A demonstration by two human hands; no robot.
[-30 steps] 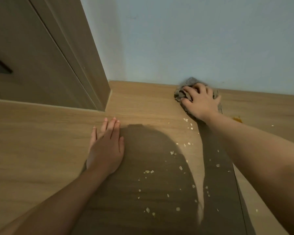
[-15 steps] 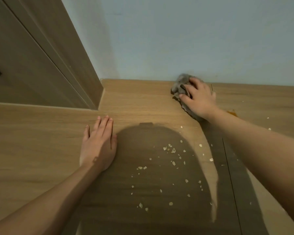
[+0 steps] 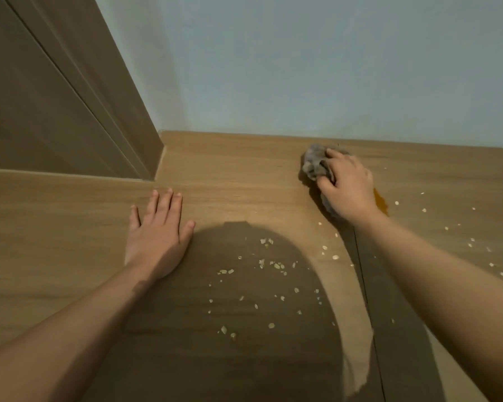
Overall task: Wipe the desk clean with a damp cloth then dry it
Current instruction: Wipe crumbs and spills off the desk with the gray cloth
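— Light wood all the way across the desk (image 3: 238, 172), and nearest to us a big dark shadow (image 3: 215, 358) sits right in the middle of it.

— What's lying in that shadow?

— Pale flakes (image 3: 276, 266), dozens of them, too many to count, strewn through the shadow, with more on the lit wood out to the right. One thin seam (image 3: 364, 288) runs through the desktop alongside the right forearm.

— And the hands, both down?

— Two hands, both on the wood. The left hand (image 3: 157, 236) lies palm-flat beside the shadow's edge, fingers straight and close together, thumb angled out, holding nothing.

— The cloth?

— One cloth (image 3: 313, 161), grey and bunched up, farther back, close to the wall. The right hand (image 3: 347, 185) is on top of it, fingers curled over the wad and pressing it onto the desk. Most of the cloth bulges out past the fingertips on the hand's left and far side; a bit of it shows under the heel of the palm.

— Anything in its way?

— One orange-brown smear (image 3: 381, 202) just right of that hand, partly hidden by the wrist. The flakes lie on the near side, between cloth and camera.

— And behind?

— A pale blue wall (image 3: 302, 68) meets the desk's back edge, and one tall brown panel (image 3: 55, 105) stands at far left.
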